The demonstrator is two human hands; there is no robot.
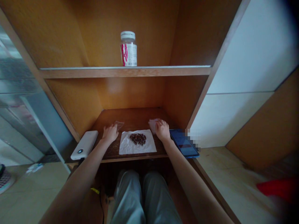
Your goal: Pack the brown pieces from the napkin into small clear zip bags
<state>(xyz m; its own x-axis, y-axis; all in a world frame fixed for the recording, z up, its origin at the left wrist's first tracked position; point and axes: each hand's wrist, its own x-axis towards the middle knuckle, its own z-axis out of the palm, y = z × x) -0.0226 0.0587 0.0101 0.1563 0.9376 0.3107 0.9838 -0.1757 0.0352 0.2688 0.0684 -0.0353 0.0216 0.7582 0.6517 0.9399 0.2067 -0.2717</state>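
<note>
A small heap of dark brown, glossy capsules [138, 139] lies on a creased white paper sheet [137, 150] at the front of the wooden shelf. Left of the sheet, my left hand [110, 133] has its fingers closed on the edge of a small clear plastic bag [120, 124]. On the opposite side, my right hand [163, 130] pinches a whitish clear plastic bag [152, 125], which may be more than one layer. My fingers partly cover both bags.
A white power bank [85, 145] with a lit display stands at the left shelf edge. To the right lies a dark tablet or phone [183, 143]. A clear white-capped bottle [128, 49] sits on the upper shelf [126, 72]. My knees are under the lower shelf.
</note>
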